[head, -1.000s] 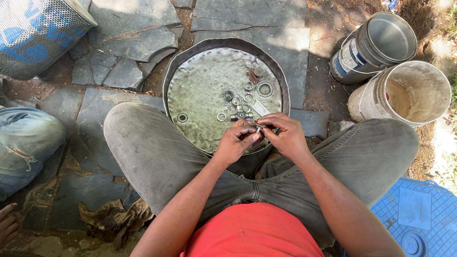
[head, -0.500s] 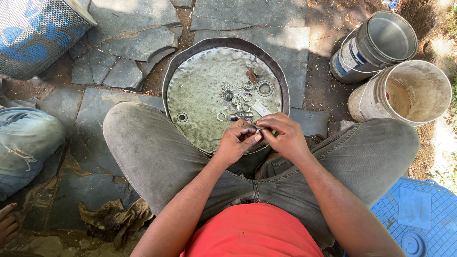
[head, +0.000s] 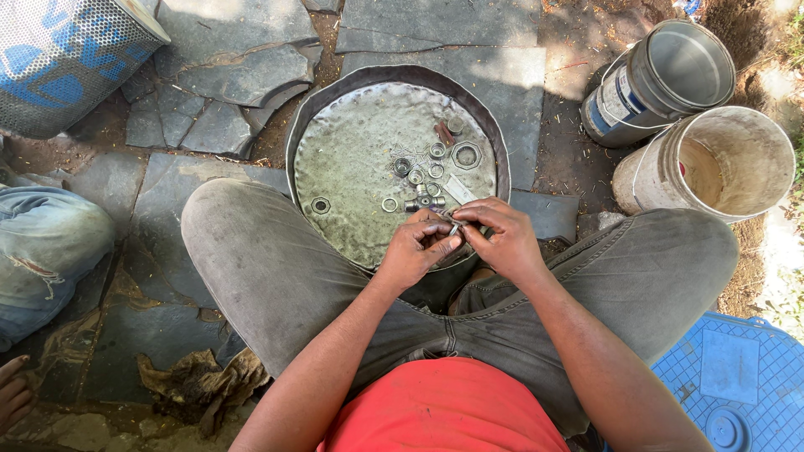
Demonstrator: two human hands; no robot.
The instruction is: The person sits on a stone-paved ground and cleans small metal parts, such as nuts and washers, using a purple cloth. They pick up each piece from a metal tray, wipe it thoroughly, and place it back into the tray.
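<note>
Stone slabs and dirt make the floor outside, and a person sits on it with knees wide apart. Both hands meet in the middle, just over the near rim of a round metal pan. The fingers of the left hand are pressed together on a small metal part. The fingers of the right hand pinch the same part from the other side. So the part sits right between the two sets of fingertips, and both hands are just as near to it. It looks thin and shiny, and it seems to point up and away toward the pan, but it is too small to tell its shape for sure. Both wrists bend inward and the forearms come up from the lap in a V shape. Just past the fingers, in the pan, lie loose nuts, rings and a short pipe piece. One more ring lies alone on the left side of the pan. To the right stand a grey tin and a white bucket, both lying tipped with open mouths. A blue crate is by the right knee. A mesh basket is far left, near another person's knee.
</note>
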